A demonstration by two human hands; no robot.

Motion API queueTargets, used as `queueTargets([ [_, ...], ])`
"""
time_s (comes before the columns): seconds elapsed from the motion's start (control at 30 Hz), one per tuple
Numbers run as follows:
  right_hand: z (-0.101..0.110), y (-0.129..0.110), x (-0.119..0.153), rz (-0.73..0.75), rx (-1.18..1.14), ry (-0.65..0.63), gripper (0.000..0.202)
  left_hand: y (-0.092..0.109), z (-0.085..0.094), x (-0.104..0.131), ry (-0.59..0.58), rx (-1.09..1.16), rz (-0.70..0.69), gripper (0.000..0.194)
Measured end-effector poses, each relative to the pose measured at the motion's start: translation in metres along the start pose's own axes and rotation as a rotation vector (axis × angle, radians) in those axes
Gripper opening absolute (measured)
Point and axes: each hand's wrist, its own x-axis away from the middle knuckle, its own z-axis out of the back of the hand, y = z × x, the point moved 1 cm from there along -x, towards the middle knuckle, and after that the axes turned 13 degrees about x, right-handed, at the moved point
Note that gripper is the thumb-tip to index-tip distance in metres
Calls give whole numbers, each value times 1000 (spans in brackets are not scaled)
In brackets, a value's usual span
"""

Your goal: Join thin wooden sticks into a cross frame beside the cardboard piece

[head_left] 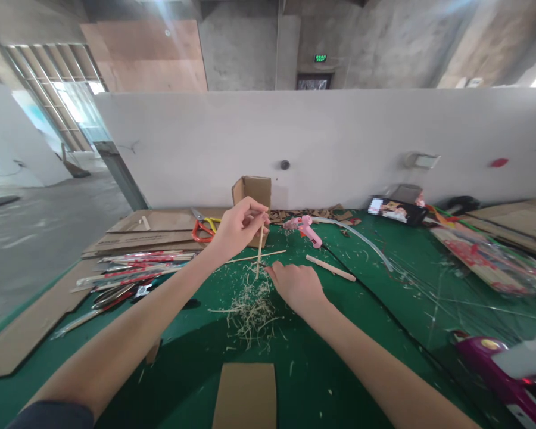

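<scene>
— What are the fingers holding?

— The left hand [239, 229] is pinching the top of a thin stick [259, 253], thumb and fingers closing right on it. The stick is standing nearly upright, leaning slightly, its lower end hanging over the middle of the green surface [183, 381]. I'm taking that end as the centre of my clock.

— And the right hand [300, 286]?

— It's sitting just beside the stick at three o'clock, knuckles up, fingers curling inward. From where I'm standing I can't tell how tightly they're closing or what they're gripping.

— What's lying close by?

— A loose pile of pale shavings [250, 316] is spreading at six o'clock. A second thin stick [274, 253] is lying flat just beyond, towards twelve. Past the right hand, at three, a thicker rod [330, 269] is resting, and a pink glue gun [311, 232] is lying at two.

— Further out?

— Scissors [202, 231] with orange and yellow handles are lying at ten, and wrapped bundles [138, 262] are stretching across nine. A folded cardboard piece [256, 190] is standing at twelve, behind the left hand. A flat cardboard piece [245, 396] is lying at six, nearer the person than the shavings. A phone [397, 211] is leaning between two and three, its screen glowing, and a purple device [482, 360] is sitting near four.
</scene>
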Motion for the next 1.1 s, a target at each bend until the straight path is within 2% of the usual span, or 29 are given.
queueTargets([
  [0.27, -13, -4, -7, 32, -184, -152, 56, 3, -1, 1, -17, -16, 8, 12],
  [0.47, -7, -2, 0, 30, 16, 83, 54, 0, 0, 0, -4, 3, 3, 10],
  [0.63, -5, 6, 0, 24, 50, 179, 54, 2, -1, 1, -5, 10, 5, 10],
  [0.8, -9, 5, -3, 21, 66, 87, 50, 1, -1, 1, 4, 2, 12, 10],
  [0.93, -13, 1, -5, 20, 47, 68, 52, -2, 0, 0, 27, 0, 9, 11],
  [1.1, -22, -1, -6, 89, 48, -38, 50, 2, -1, 2, -11, 3, 4, 11],
])
